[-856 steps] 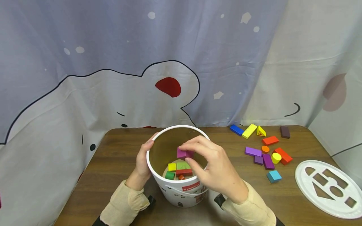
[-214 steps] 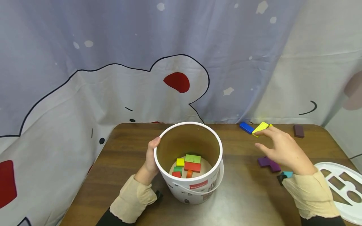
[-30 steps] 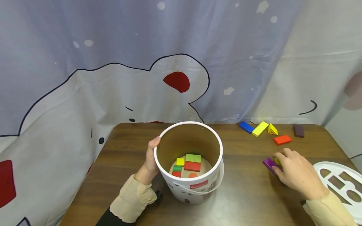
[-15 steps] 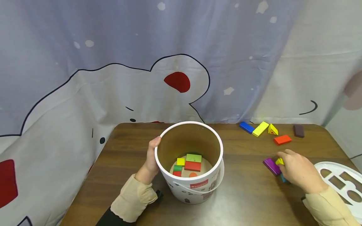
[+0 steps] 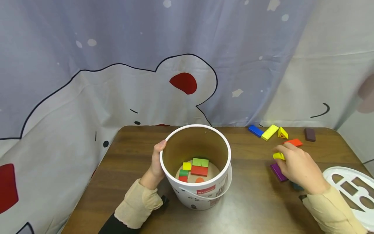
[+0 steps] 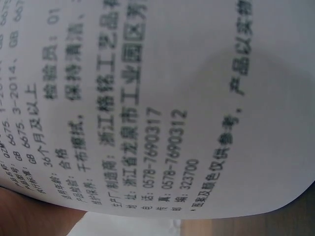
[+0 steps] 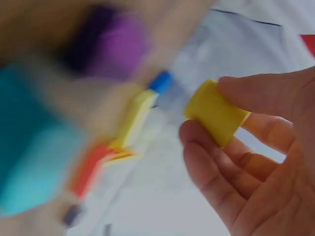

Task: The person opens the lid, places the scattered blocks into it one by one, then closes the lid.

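Creased cloth (image 5: pixel 140 39) hangs behind a wood-grained table (image 5: pixel 248 201); above its surface, the right hand (image 5: pixel 302 169) pinches a smooth yellow cylinder (image 5: pixel 278 156), thumb against fingers, near a purple block (image 5: pixel 278 173); the left hand (image 5: pixel 155 164) grips a round bucket (image 5: pixel 187 202).

1. Pinched in the right hand (image 5: pixel 301 169): a yellow cylinder (image 7: pixel 215 113), short and smooth, tilted, clear of the table (image 5: pixel 248 201).
2. Held near its rim by the left hand (image 5: pixel 155 167): a white bucket (image 5: pixel 187 200), open-topped, standing on the table, handle (image 5: pixel 230 178) hanging down its side.
3. Lying on the bucket's floor: yellow, green, red and orange blocks (image 5: pixel 199 171).
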{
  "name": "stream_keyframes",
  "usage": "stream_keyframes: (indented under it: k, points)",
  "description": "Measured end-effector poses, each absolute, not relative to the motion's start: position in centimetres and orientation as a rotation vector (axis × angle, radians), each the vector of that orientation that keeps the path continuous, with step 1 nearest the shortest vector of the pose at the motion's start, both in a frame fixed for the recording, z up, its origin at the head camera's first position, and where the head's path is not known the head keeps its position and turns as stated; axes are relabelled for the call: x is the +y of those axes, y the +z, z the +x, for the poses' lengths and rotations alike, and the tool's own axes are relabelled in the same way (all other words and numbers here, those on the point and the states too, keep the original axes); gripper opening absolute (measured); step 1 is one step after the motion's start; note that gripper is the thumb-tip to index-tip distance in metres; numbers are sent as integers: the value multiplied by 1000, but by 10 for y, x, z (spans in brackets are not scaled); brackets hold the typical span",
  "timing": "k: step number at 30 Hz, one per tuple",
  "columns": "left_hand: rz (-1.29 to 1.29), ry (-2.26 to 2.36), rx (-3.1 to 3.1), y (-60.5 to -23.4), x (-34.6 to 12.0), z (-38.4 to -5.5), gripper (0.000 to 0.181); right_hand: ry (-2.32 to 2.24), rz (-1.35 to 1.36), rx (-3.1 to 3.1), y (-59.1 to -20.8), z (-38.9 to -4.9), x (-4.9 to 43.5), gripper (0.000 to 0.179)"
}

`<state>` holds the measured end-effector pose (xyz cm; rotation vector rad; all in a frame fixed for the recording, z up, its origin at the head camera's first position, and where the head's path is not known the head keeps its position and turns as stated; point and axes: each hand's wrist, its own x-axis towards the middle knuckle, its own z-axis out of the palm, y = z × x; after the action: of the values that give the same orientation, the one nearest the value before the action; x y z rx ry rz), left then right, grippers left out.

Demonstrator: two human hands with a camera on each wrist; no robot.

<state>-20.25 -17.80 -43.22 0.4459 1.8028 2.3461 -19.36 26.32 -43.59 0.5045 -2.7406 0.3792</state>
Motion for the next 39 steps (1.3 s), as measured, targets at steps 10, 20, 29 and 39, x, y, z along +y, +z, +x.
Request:
stream_keyframes:
  k: [10, 20, 29, 39]
  points:
    - [475, 2350, 1774, -433, -176, -203, 51, 552, 684, -2361, -368, -186, 197, 32]
    - [523, 2372, 1737, -439, -179, -206, 53, 777, 934, -2152, -319, -172, 140, 34]
    - [484, 2356, 1777, -437, -179, -205, 52, 826, 1062, -2166, -312, -172, 98, 26]
    - [457, 2347, 1797, -433, -177, -203, 50, 887, 1135, -2327, -323, -183, 69, 18]
